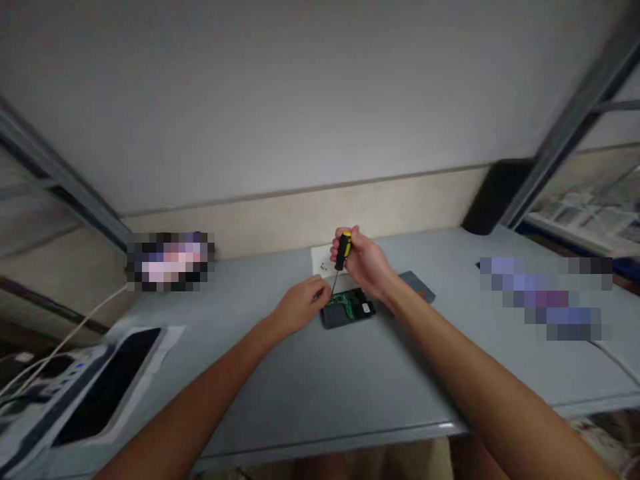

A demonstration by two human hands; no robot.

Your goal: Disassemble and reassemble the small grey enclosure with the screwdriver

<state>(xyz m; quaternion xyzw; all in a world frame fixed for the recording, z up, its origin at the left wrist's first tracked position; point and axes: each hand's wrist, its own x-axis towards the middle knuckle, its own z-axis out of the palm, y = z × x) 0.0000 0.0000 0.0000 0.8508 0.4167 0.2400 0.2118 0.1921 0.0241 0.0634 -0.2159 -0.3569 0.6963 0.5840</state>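
My right hand (369, 267) is wrapped round the black and yellow handle of a screwdriver (343, 252). Its thin shaft slants down to the upper left part of a small device with a green circuit board (351, 303) in a dark grey case. Beside the left edge of this device, close to the screwdriver's tip, my left hand (301, 303) has its fingers curled together; what they pinch, if anything, is hidden. Behind the device lies a white sheet (320, 255) with several tiny dark bits on it, which look like screws. A flat grey cover (416, 283) with an orange mark rests partly behind my right forearm.
A grey table (320, 393) runs up to the wall. On its left lie a dark tablet-like slab (113, 387) and a blurred-out object (170, 261); on the right, another blurred-out object (540, 297) with a cable. A black cylinder (497, 197) stands at the back right.
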